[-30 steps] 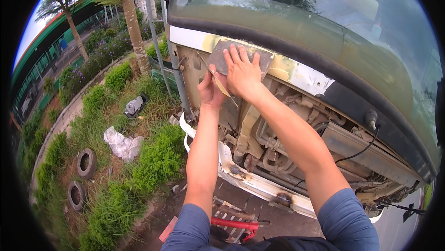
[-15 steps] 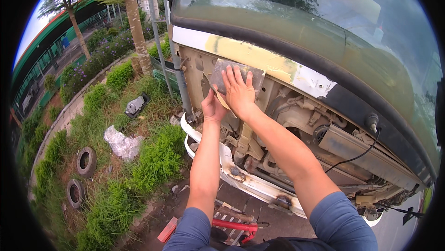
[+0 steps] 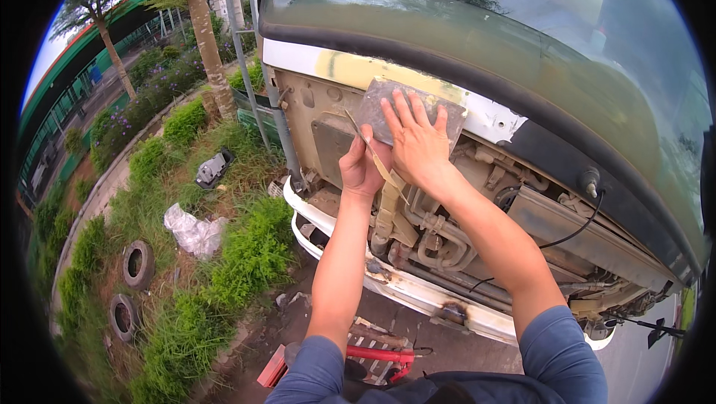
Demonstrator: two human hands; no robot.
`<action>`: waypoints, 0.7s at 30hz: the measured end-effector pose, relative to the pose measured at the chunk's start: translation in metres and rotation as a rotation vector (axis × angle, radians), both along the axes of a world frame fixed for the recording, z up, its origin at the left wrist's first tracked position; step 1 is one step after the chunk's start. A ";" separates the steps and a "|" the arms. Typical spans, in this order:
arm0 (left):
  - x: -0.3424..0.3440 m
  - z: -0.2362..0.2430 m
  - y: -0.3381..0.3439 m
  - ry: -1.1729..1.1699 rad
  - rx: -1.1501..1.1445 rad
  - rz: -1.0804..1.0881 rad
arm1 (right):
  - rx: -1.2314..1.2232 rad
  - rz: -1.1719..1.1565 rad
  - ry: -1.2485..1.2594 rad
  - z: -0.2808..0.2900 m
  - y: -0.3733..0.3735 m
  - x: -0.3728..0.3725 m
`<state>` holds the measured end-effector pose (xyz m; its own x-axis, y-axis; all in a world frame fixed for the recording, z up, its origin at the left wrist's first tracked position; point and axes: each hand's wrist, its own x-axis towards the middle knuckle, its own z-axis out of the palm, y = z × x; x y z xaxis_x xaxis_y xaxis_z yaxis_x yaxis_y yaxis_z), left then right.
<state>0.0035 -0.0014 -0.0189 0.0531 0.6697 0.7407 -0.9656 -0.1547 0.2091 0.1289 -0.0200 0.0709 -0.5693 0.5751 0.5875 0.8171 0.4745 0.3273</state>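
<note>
My right hand [image 3: 418, 139] lies flat with fingers spread on a flat grey rectangular board [image 3: 371, 111]. The board rests against the vehicle's front, its upper edge overlapping the cream filler strip [image 3: 350, 68] below the windshield. Close beside it, my left hand [image 3: 362, 167] is closed on a thin, flat strip smeared with yellowish filler [image 3: 383, 168], held tilted along the board's left edge. Whether the left fingers also touch the board is hidden.
Pipes and parts show in the open front bay [image 3: 440, 232], above a detached-looking white bumper [image 3: 418, 301]. A black cable [image 3: 574, 240] hangs at the right. Below stands a red jack-like tool [image 3: 380, 354]. Tyres [image 3: 139, 264] and a plastic bag [image 3: 192, 231] lie on grass to the left.
Both hands have shifted right along the panel, carrying the board and strip with them. More of the filler strip shows to their left. The view has also shifted slightly.
</note>
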 end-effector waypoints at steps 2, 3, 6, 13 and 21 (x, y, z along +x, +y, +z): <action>0.007 0.008 0.005 0.010 -0.008 -0.005 | -0.021 -0.055 0.008 0.008 0.003 0.007; 0.008 0.011 0.005 0.018 -0.016 -0.009 | -0.022 -0.052 0.011 0.011 0.003 0.008; 0.016 0.013 0.018 0.012 -0.009 -0.036 | -0.019 -0.067 0.044 0.018 0.004 0.019; 0.011 0.011 0.020 -0.037 -0.011 -0.038 | 0.015 -0.067 0.002 0.021 0.006 0.010; 0.008 0.000 0.036 -0.089 -0.059 -0.085 | 0.140 -0.048 -0.021 0.008 0.025 0.006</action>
<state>0.0110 0.0346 -0.0187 0.0469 0.7084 0.7043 -0.9899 -0.0616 0.1279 0.1348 0.0048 0.0788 -0.5566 0.5152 0.6517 0.8298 0.3839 0.4051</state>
